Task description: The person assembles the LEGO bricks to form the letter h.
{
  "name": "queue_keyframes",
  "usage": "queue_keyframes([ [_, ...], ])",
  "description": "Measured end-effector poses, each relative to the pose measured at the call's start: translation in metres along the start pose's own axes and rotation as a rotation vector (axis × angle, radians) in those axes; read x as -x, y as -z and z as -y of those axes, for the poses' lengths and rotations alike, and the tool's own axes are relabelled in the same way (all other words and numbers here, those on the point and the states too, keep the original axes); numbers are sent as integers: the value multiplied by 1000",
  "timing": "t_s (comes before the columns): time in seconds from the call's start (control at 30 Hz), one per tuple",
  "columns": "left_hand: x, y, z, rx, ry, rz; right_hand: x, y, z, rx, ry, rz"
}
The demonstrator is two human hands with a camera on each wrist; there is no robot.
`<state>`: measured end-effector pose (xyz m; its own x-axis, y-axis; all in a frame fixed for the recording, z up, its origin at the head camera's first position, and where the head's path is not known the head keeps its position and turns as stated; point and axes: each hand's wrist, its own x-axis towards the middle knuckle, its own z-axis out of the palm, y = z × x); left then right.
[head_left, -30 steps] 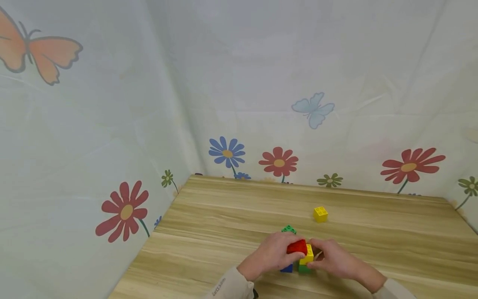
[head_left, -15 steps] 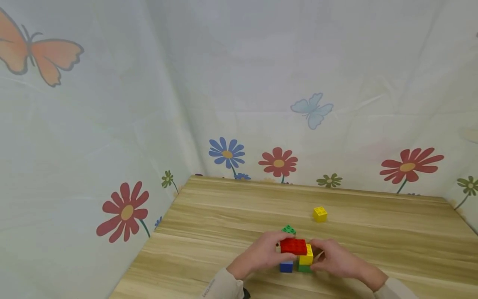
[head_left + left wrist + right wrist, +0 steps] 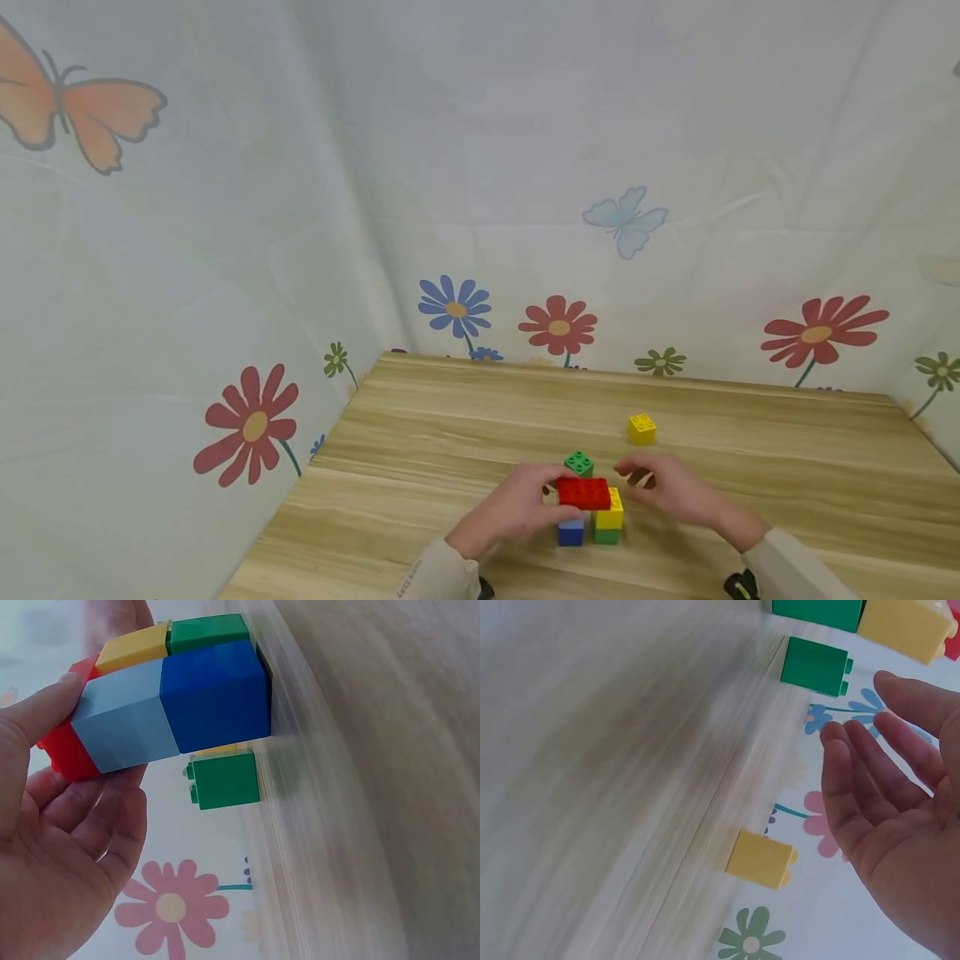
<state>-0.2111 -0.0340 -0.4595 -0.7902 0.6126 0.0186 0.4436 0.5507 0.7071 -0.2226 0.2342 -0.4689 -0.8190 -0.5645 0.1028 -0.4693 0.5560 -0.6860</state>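
My left hand grips a long red toy brick between thumb and fingers. The red brick lies across the tops of two short stacks. Under its left end, a light blue brick sits on a dark blue brick. On the right side, a yellow brick stands on a green brick. My right hand hovers just right of the stacks, fingers loosely bent and holding nothing. Behind the stacks, a separate green brick rests on the table, partly hidden by the red brick.
Farther back on the wooden table stands a lone yellow brick. A pale cloth printed with flowers and butterflies hangs behind the table and along its left side.
My left hand has shifted left on the red brick, uncovering more of it. The right hand has drawn away from the yellow and green stack, up and to the right.
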Motion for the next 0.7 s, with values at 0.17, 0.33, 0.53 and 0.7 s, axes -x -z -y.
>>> queue_keyframes([
  [0.17, 0, 3, 1, 11, -10, 11, -11, -1, 0, 42, -19, -42],
  [0.33, 0, 3, 4, 2, -30, 15, -22, -5, -1, 65, -30, -38],
  [0.53, 0, 4, 4, -26, -49, 14, -36, -11, -2, 91, -11, 11],
  [0.7, 0, 3, 4, -44, -66, 9, -46, -15, -3, 79, 13, 51],
])
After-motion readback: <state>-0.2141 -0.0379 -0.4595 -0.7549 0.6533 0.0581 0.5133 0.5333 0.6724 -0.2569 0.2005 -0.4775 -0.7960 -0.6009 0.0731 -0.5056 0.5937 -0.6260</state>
